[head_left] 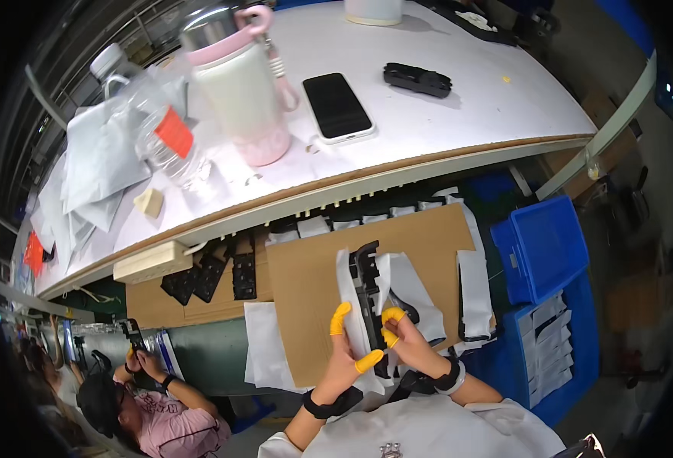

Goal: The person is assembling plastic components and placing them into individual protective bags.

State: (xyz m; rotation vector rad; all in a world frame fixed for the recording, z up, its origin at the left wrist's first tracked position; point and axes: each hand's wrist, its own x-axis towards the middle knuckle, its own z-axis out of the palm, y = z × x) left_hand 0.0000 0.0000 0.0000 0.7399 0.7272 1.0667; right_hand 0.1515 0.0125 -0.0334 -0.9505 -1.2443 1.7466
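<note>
Upright in front of me is a long black molded plastic part [366, 282] with a white wrapping sheet [349, 286] along its left side. My left hand [342, 369], with yellow finger cots, is closed around the lower left of the part and its sheet. My right hand [413, 345], also in yellow finger cots, pinches the part's right edge. Just behind it, another black part partly covered by a white sheet [407, 278] lies on the brown cardboard [306, 305]. The lower end of the held part is partly hidden by my fingers.
Above is a white shelf [458, 114] with a tumbler [241, 99], a phone [338, 107] and a black part [418, 79]. Bare black parts [243, 276] lie left of the cardboard. Blue bins [544, 248] stand right, wrapped parts [546, 343] below. A co-worker [165, 412] sits left.
</note>
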